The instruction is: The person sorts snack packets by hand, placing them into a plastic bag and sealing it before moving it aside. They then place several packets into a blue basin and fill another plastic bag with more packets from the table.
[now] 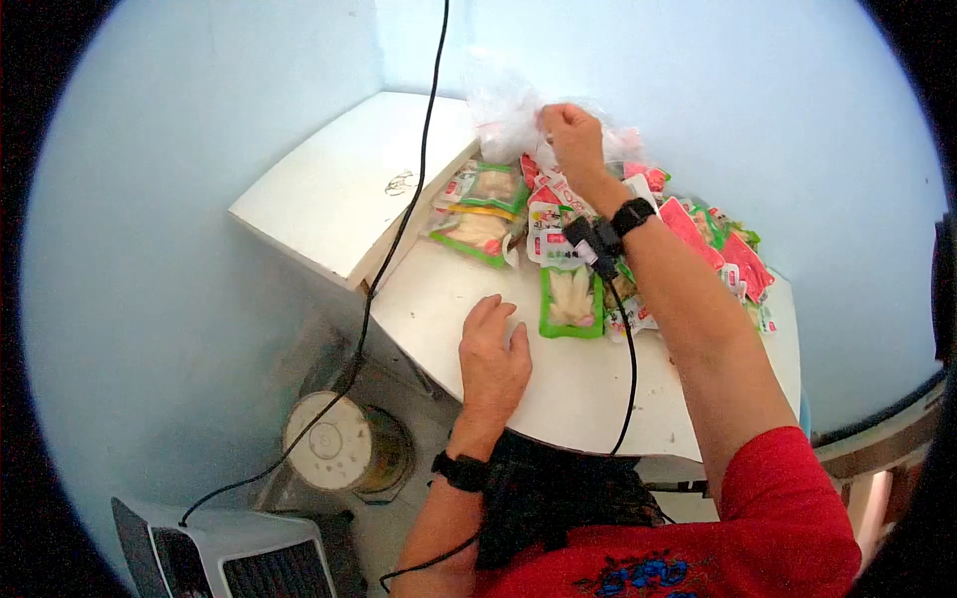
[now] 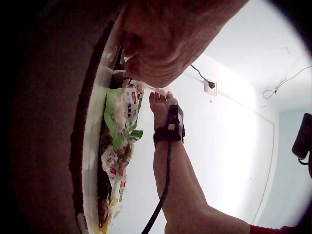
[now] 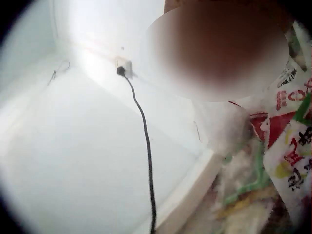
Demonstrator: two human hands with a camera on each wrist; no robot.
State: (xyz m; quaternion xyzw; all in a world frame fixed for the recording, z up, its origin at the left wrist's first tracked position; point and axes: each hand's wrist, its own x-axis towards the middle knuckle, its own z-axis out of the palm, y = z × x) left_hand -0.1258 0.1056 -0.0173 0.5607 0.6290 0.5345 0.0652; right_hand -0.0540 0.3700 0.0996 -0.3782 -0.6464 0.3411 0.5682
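At the back of the white table (image 1: 429, 309), my right hand (image 1: 576, 142) is among crumpled clear plastic bags (image 1: 508, 115), its fingers curled on the thin plastic. Below that hand and forearm lies a pile of food packets in red, white and green; a green-edged clear packet (image 1: 572, 299) holding pale pieces is nearest the front. Two similar packets (image 1: 478, 234) lie stacked at the left. My left hand (image 1: 495, 359) is over the front left of the table, fingers loosely extended and holding nothing. In the right wrist view the right hand (image 3: 219, 48) is a blur beside printed packets (image 3: 292, 161).
A raised white box-like surface (image 1: 349, 179) borders the table on the left, against the wall. A black cable (image 1: 424, 149) hangs across the view, and another runs from the right wrist camera. A round stool-like drum (image 1: 329, 439) and a grey-white appliance (image 1: 229, 548) stand below left.
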